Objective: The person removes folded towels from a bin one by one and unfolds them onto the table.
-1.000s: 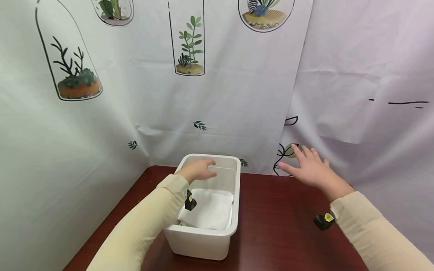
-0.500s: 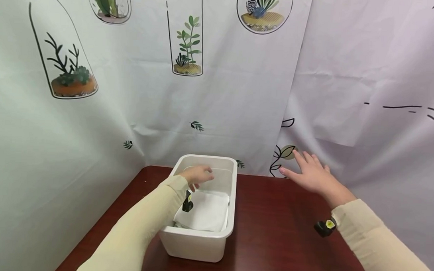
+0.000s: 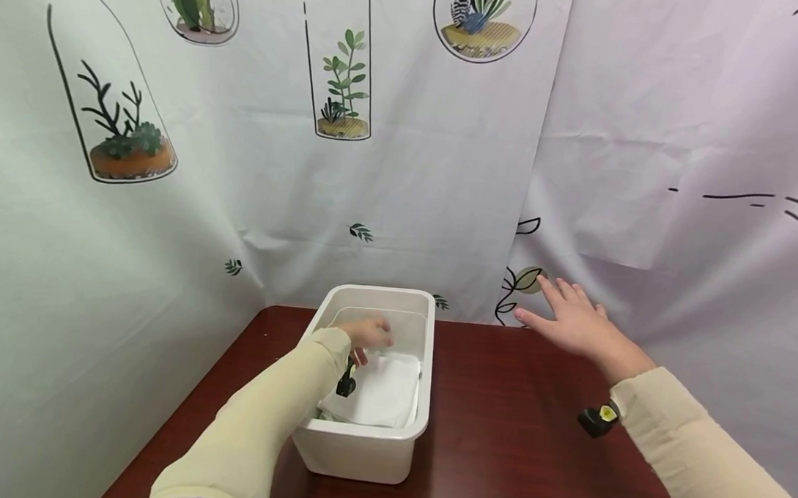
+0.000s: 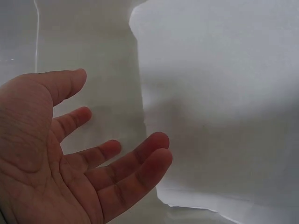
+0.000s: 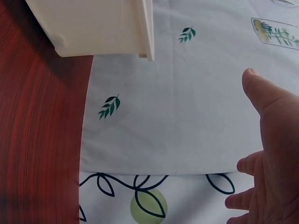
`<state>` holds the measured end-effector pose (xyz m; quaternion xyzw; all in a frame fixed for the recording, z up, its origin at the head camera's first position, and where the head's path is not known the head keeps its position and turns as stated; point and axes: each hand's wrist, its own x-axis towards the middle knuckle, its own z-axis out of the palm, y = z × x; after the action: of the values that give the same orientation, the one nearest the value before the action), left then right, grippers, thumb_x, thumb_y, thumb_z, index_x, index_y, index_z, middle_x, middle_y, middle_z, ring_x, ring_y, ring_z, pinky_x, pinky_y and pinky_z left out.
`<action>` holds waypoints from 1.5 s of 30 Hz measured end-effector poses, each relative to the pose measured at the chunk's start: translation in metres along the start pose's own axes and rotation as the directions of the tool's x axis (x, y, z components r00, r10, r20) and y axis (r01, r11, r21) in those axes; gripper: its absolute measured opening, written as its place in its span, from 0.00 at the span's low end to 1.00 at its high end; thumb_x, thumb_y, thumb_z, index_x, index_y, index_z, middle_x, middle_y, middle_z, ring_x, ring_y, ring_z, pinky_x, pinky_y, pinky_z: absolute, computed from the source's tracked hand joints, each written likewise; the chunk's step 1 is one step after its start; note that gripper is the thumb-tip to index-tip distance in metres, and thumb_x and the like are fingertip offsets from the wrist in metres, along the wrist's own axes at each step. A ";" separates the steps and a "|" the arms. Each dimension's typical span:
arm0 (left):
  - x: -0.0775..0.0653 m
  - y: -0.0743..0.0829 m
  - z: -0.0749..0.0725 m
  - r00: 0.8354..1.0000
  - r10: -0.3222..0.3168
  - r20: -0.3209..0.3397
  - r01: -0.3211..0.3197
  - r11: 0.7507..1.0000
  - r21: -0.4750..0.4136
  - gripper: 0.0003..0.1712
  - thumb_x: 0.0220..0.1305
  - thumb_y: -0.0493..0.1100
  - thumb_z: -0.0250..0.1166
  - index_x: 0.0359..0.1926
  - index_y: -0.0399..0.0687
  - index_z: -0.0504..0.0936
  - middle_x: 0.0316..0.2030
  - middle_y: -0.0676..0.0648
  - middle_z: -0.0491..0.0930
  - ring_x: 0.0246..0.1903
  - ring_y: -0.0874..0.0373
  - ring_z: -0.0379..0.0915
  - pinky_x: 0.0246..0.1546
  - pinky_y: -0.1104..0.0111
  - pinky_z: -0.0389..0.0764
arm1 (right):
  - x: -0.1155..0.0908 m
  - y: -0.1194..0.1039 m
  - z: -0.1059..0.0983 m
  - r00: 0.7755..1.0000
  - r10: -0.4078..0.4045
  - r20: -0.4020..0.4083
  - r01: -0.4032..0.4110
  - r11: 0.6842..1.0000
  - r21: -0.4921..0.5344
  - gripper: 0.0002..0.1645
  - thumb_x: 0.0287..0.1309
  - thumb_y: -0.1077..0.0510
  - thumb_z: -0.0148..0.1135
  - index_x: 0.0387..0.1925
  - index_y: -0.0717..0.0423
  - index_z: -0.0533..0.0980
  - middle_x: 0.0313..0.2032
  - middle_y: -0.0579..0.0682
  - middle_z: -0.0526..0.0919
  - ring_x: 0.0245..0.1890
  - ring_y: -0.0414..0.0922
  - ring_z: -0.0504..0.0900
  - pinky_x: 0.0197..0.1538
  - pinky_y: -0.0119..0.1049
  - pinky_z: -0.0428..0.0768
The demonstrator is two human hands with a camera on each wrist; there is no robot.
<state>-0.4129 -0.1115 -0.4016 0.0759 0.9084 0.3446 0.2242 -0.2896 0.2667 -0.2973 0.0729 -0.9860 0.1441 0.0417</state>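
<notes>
1. Down at the bottom of the head view, a pale left sleeve (image 3: 247,427), slanting up from lower left, and a pale right sleeve (image 3: 702,435), slanting up from lower right.

2. Next, small black blocks on both wrists: a left block (image 3: 346,385) low in the middle, and a right block (image 3: 596,421) at lower right.

3. Low in the middle, a white bin (image 3: 355,453), long and deep, standing on the table (image 3: 498,421), dark red and shiny.

4. Inside the bin, flat on its floor, a white sheet (image 3: 381,391). Cloth or paper, hard to tell which.

5. Over the inside of the bin, just below the middle of the frame, a left hand (image 3: 367,334). Thumb and fingers apart and a bit bent. In the left wrist view, two fingertips in front of the sheet's edge; touching or not, cannot tell.

6. To the right of the bin and well apart from it, a right hand (image 3: 571,321), up in front of the back wall. Fingers stretched out, thumb held wide.

7. Farthest back, a white wall cloth (image 3: 434,177) with little leaves, and drawn plant jars (image 3: 135,141) along the top left and top middle.
</notes>
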 end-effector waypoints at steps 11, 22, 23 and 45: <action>0.023 -0.011 0.018 0.999 0.020 0.047 -0.022 0.998 0.055 0.32 0.62 0.42 0.69 0.66 0.42 0.71 0.59 0.34 0.72 0.22 0.40 0.82 0.26 0.53 0.86 | -0.007 0.003 -0.003 0.999 -0.005 -0.034 0.005 1.000 -0.007 0.62 0.62 0.19 0.43 0.80 0.57 0.45 0.76 0.73 0.45 0.74 0.75 0.42 0.62 0.81 0.46; 0.013 -0.013 0.031 0.995 -0.036 0.088 0.027 0.995 0.098 0.38 0.57 0.41 0.73 0.68 0.43 0.71 0.53 0.40 0.76 0.27 0.43 0.80 0.35 0.56 0.86 | -0.010 0.005 -0.011 0.999 -0.005 -0.046 0.004 1.000 -0.014 0.61 0.63 0.19 0.43 0.80 0.56 0.45 0.76 0.73 0.45 0.74 0.73 0.44 0.62 0.81 0.48; 0.013 -0.012 0.032 0.995 -0.045 0.086 0.035 0.993 0.111 0.39 0.57 0.41 0.74 0.69 0.44 0.71 0.51 0.40 0.76 0.28 0.44 0.80 0.34 0.57 0.86 | -0.011 0.006 -0.011 0.999 -0.002 -0.044 0.002 1.000 -0.011 0.61 0.63 0.19 0.43 0.81 0.56 0.44 0.75 0.73 0.45 0.74 0.73 0.43 0.62 0.81 0.47; 0.028 -0.010 0.038 0.994 0.049 0.095 -0.085 0.902 0.423 0.22 0.57 0.33 0.72 0.52 0.40 0.78 0.32 0.45 0.78 0.22 0.54 0.80 0.23 0.68 0.81 | -0.011 0.012 -0.013 0.999 0.017 -0.037 -0.018 1.000 -0.014 0.61 0.64 0.20 0.43 0.81 0.56 0.42 0.75 0.74 0.45 0.74 0.74 0.42 0.61 0.82 0.48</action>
<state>-0.4201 -0.0890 -0.4432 0.1682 0.9487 0.1418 0.2273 -0.2794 0.2829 -0.2897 0.0614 -0.9867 0.1385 0.0593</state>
